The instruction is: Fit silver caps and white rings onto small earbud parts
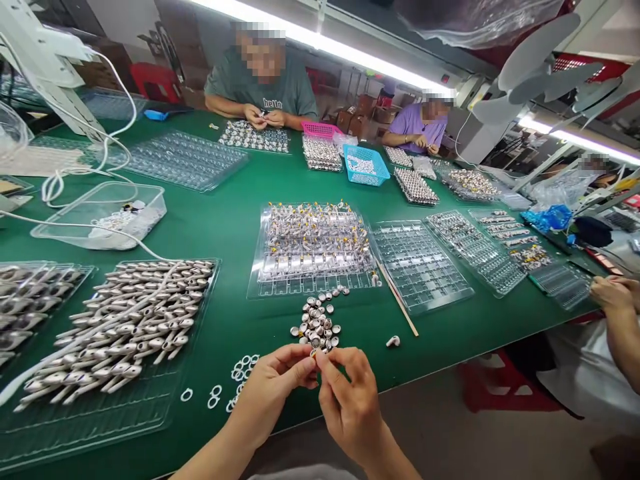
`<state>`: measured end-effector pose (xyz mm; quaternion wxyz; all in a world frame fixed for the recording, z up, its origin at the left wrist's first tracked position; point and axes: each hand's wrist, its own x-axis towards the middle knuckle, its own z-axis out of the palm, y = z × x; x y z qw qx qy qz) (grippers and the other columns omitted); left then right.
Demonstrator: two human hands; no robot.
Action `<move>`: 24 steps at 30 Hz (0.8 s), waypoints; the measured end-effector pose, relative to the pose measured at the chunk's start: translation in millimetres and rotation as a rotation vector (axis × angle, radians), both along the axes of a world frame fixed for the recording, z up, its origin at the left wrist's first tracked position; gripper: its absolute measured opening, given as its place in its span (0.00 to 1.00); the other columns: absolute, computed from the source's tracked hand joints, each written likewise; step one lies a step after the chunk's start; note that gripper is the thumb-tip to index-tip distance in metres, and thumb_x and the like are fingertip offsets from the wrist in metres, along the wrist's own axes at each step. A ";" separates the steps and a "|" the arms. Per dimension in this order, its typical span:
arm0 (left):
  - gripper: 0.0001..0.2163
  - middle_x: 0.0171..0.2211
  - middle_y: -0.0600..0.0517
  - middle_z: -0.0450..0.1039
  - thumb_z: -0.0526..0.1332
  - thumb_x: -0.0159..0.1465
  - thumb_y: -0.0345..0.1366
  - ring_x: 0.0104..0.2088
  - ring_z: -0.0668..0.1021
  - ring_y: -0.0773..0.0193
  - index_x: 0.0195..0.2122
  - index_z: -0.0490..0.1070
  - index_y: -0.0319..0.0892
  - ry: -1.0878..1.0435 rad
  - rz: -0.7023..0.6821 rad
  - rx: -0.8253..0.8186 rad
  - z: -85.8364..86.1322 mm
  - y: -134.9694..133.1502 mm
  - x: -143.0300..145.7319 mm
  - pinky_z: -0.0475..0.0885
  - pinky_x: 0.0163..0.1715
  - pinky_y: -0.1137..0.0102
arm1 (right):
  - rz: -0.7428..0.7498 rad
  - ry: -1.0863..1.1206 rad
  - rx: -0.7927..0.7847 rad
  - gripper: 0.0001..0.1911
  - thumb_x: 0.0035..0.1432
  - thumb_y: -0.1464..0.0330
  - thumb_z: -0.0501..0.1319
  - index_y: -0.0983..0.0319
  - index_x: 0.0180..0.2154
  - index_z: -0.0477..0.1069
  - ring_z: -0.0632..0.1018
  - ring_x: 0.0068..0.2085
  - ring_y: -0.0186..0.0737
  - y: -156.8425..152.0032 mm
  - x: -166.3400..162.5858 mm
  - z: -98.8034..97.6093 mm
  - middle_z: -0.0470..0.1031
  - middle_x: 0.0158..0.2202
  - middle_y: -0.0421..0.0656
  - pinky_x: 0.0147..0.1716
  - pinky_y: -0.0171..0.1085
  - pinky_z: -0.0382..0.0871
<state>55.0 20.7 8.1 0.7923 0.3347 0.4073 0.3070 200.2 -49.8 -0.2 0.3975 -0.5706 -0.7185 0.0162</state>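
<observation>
At the front edge of the green table, my left hand (273,383) and my right hand (351,393) meet with fingertips pinched. Between them is a small round part with an orange tab (314,355), mostly hidden by the fingers. Just beyond the fingertips lies a loose pile of small round silver-and-white caps (316,320). White rings (243,367) are scattered by my left hand, some partly covered by it. To the right of my right hand a single white earbud piece (393,341) lies alone.
A clear tray of small parts with orange tabs (315,240) sits ahead, a thin stick (400,303) beside it. On the left are a tray of stemmed earbud shells (120,320), a white cable (100,313) and a plastic tub (100,220). Co-workers sit across and at right.
</observation>
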 end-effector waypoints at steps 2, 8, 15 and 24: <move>0.15 0.33 0.48 0.81 0.74 0.51 0.42 0.28 0.78 0.66 0.35 0.79 0.38 0.021 0.015 0.013 0.5 0.4 -0.2 0.76 0.32 0.72 | 0.055 -0.086 -0.001 0.29 0.60 0.77 0.55 0.61 0.62 0.61 0.76 0.42 0.46 0.5 4.1 3.9 0.75 0.44 0.51 0.38 0.46 0.72; 0.15 0.33 0.48 0.81 0.75 0.50 0.42 0.29 0.79 0.63 0.35 0.79 0.38 0.072 0.028 0.032 2.0 2.3 0.6 0.77 0.34 0.70 | 0.118 -0.138 -0.028 0.29 0.60 0.78 0.55 0.63 0.62 0.61 0.76 0.41 0.46 4.7 13.7 6.6 0.76 0.44 0.51 0.37 0.45 0.72; 0.17 0.30 0.48 0.80 0.76 0.48 0.41 0.31 0.79 0.63 0.35 0.78 0.37 -0.007 0.053 -0.078 4.1 2.0 1.9 0.76 0.32 0.72 | -0.074 0.450 -0.116 0.24 0.64 0.77 0.52 0.55 0.59 0.66 0.77 0.44 0.40 -10.2 9.4 -11.9 0.72 0.46 0.48 0.40 0.38 0.75; 0.18 0.28 0.48 0.80 0.77 0.46 0.42 0.30 0.80 0.62 0.34 0.78 0.38 0.040 0.018 -0.091 -0.1 -0.3 -3.0 0.76 0.32 0.71 | -0.135 0.516 -0.138 0.12 0.62 0.75 0.57 0.58 0.45 0.72 0.77 0.38 0.38 -11.7 7.7 -7.4 0.73 0.38 0.44 0.36 0.36 0.73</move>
